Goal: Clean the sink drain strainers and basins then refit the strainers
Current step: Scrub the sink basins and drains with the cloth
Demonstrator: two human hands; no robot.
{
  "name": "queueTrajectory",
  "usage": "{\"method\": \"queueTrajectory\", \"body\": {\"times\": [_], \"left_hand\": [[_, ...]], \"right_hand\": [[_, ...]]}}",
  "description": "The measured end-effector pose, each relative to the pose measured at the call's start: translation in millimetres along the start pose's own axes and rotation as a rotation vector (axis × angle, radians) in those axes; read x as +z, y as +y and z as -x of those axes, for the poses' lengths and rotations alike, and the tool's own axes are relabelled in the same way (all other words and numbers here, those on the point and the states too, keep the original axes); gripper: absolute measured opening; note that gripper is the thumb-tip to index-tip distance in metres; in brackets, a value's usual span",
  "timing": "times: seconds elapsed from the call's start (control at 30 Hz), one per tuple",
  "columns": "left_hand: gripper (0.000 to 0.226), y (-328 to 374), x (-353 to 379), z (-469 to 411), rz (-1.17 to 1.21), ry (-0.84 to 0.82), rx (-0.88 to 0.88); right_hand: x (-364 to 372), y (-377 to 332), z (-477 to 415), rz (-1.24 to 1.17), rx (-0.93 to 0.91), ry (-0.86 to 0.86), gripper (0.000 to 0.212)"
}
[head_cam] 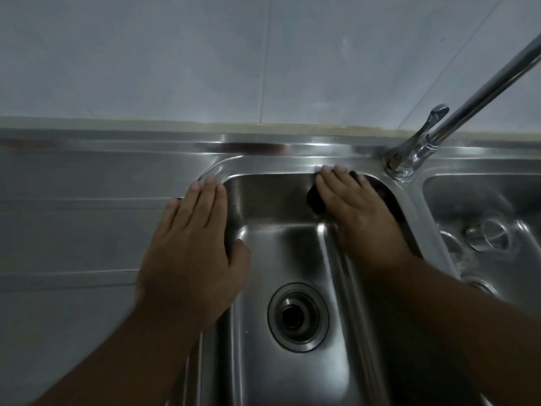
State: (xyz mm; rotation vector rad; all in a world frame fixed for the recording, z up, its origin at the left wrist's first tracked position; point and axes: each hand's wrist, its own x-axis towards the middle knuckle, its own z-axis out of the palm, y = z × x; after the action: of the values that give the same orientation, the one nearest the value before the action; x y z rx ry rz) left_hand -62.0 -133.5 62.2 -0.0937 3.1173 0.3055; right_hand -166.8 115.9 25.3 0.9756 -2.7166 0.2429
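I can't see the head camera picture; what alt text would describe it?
A person's right hand presses a dark scrubbing pad against the back wall of a steel sink basin, while the left hand rests flat on the basin's left rim. The basin's drain sits open with no strainer, and a faucet stands at right.

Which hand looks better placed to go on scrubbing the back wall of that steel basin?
The right hand. It presses a dark scrubbing pad against the back wall of the left steel basin, while the left hand lies flat and empty on the basin's left rim.
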Motion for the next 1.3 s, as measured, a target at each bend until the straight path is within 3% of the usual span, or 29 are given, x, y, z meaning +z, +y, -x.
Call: {"method": "queueTrajectory", "body": {"times": [0.13, 0.33, 0.43, 0.67, 0.73, 0.87, 0.93, 1.0, 1.1, 1.17, 1.3], "left_hand": [[0.084, 0, 0, 0, -0.021, -0.004, -0.004], [0.083, -1, 3, -2, -0.064, -0.01, 0.012], [0.083, 0, 3, -3, -0.072, -0.011, 0.012], [0.083, 0, 4, -5, -0.093, -0.021, 0.012], [0.083, 0, 4, -5, -0.087, -0.025, 0.005], [0.083, 1, 3, -6, -0.078, -0.032, -0.011], [0.084, 1, 3, -6, -0.074, -0.033, -0.015], [0.084, 1, 2, -6, -0.067, -0.03, -0.014], [0.084, 2, 2, -5, -0.05, -0.025, -0.021], [0.084, 1, 3, -5, -0.04, -0.022, -0.028], [0.084, 0, 2, -5, -0.024, -0.016, -0.029]], "right_hand": [[50, -22, 9, -0.06, -0.097, -0.084, 0.06], [93, -31, 14, -0.051, 0.223, -0.279, 0.044], [94, -28, 12, -0.016, 0.398, -0.202, 0.043], [99, -31, 14, -0.189, 0.52, -0.251, 0.029], [92, -35, 5, -0.225, 0.492, -0.159, 0.029], [70, -47, -6, -0.332, 0.465, 0.325, 0.028], [67, -55, -10, -0.326, 0.46, 0.466, 0.032], [72, -59, -14, -0.331, 0.476, 0.469, 0.033], [85, -58, -18, -0.33, 0.48, 0.29, 0.029], [88, -56, -18, -0.334, 0.472, 0.258, 0.028], [75, -63, -30, -0.387, 0.397, 0.513, 0.027]]}}
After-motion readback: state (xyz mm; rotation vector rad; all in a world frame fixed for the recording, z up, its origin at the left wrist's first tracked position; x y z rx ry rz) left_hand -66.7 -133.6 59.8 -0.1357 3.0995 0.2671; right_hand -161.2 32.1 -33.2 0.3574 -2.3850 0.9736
